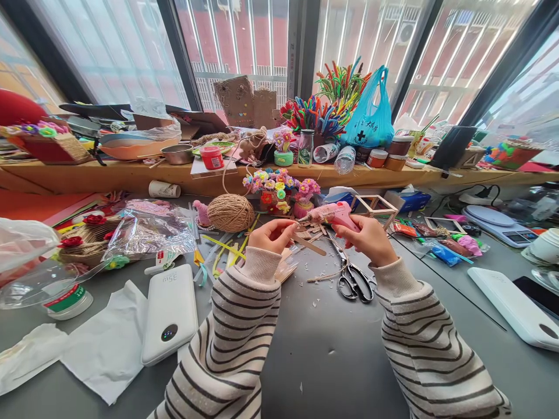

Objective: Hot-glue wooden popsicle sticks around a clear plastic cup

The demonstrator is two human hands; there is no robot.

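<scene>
My left hand [271,234] is closed in a pinch on a thin wooden stick [311,245] that points right and slightly toward me. My right hand [369,238] grips a pink glue gun [334,215], its nozzle aimed left at the stick's held end. Both hands hover over the grey table, just beyond a pair of black-handled scissors [353,278]. More wooden sticks [312,230] lie in a loose pile behind the held one. Striped sleeves cover both of my forearms.
A ball of twine [230,213], a small wooden cube frame [374,208], pipe-cleaner flowers [279,187] and a white power bank [170,311] lie around. A white tissue [109,343] sits left, a kitchen scale [502,224] right. The window shelf [131,173] is crowded with supplies.
</scene>
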